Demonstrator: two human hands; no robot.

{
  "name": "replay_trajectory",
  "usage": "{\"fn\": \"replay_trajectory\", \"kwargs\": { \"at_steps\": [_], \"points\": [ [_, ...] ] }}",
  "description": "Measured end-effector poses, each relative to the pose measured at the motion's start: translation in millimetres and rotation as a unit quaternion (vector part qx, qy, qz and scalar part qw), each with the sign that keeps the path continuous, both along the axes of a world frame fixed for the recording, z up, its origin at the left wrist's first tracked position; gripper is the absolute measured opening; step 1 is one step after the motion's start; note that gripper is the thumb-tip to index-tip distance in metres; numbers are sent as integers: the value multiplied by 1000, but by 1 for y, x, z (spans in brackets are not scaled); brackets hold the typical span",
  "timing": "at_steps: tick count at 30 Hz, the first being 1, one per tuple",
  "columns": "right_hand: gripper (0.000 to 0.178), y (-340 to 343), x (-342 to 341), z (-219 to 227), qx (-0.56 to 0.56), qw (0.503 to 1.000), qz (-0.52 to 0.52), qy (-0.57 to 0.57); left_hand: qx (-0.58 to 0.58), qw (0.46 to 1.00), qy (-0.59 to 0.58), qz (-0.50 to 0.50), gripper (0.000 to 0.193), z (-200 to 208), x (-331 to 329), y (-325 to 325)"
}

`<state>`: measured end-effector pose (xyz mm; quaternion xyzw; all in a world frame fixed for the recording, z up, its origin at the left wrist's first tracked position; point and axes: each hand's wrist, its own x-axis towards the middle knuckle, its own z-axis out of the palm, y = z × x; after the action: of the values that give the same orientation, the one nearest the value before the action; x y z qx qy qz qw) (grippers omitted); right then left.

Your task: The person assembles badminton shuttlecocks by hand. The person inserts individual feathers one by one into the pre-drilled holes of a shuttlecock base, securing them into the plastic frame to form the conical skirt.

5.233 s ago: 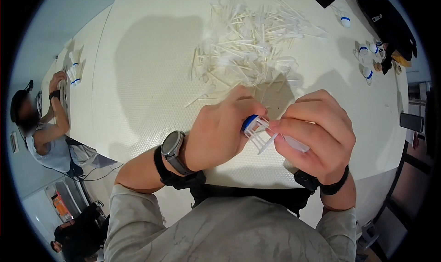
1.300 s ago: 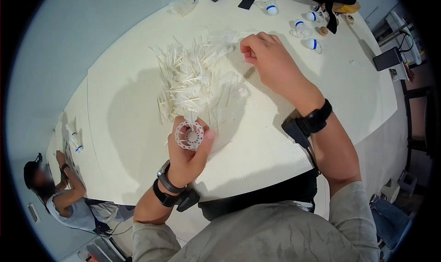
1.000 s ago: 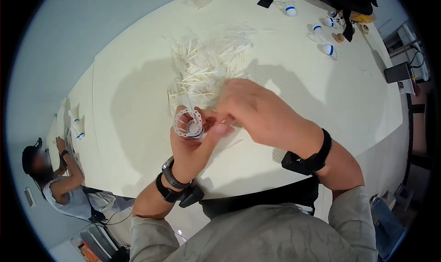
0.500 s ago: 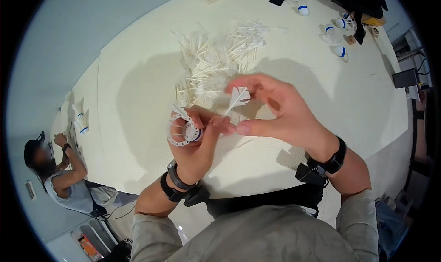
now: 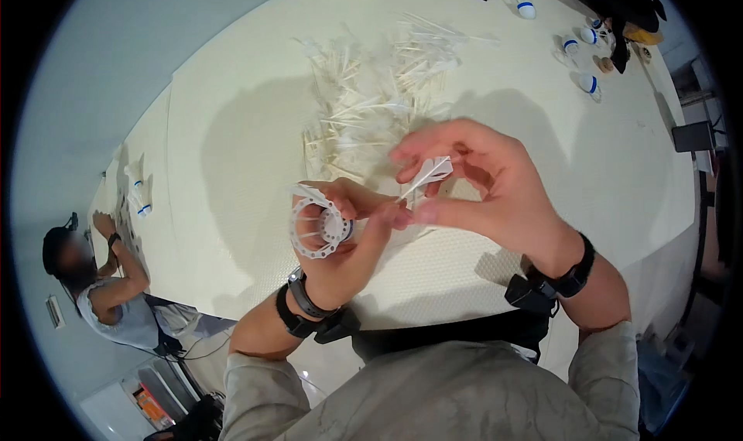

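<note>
My left hand (image 5: 344, 244) is closed around a partly built shuttlecock (image 5: 303, 226), a white ringed plastic skirt with holes and a blue band at its base. Its thumb and forefinger also pinch the stem of a white feather (image 5: 427, 175). The feather slants up and to the right, between the thumb and fingers of my right hand (image 5: 484, 189). That hand is open, slightly blurred, with its thumb tip close to the left fingertips. Whether the right fingers touch the feather's vane is hard to tell.
A loose heap of white feathers (image 5: 364, 108) lies beyond my hands on the pale table (image 5: 248, 70). Several blue-banded shuttlecock pieces (image 5: 590, 83) stand at the far right near a black bag (image 5: 623, 8). Another person (image 5: 116, 294) works at the table's left end.
The feather has tipped over to the right, toward my right palm. Both hands sit slightly further right in the picture, and the shuttlecock's ring faces me more.
</note>
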<state>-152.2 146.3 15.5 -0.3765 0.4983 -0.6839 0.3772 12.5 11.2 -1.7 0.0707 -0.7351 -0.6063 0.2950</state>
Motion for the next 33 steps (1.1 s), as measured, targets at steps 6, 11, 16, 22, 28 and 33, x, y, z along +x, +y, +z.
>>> {"fn": "replay_trajectory", "kwargs": {
  "at_steps": [6,11,16,22,28,33],
  "points": [
    [49,0,-11,0,-6,989,26,146,34,998,47,-13,43,2,-3,3],
    [50,0,-8,2,-7,987,21,160,-4,999,33,-19,41,7,0,3],
    [49,0,-9,0,-17,992,39,115,-22,999,16,-46,39,7,-1,-1],
    [39,3,-15,-1,0,994,61,86,78,994,52,-53,36,1,2,3],
    [23,2,-12,-3,15,997,35,70,31,996,52,-58,33,-1,1,0],
    [17,5,-13,-4,-31,982,-42,181,0,998,-49,-45,33,4,3,2]
  ]
}}
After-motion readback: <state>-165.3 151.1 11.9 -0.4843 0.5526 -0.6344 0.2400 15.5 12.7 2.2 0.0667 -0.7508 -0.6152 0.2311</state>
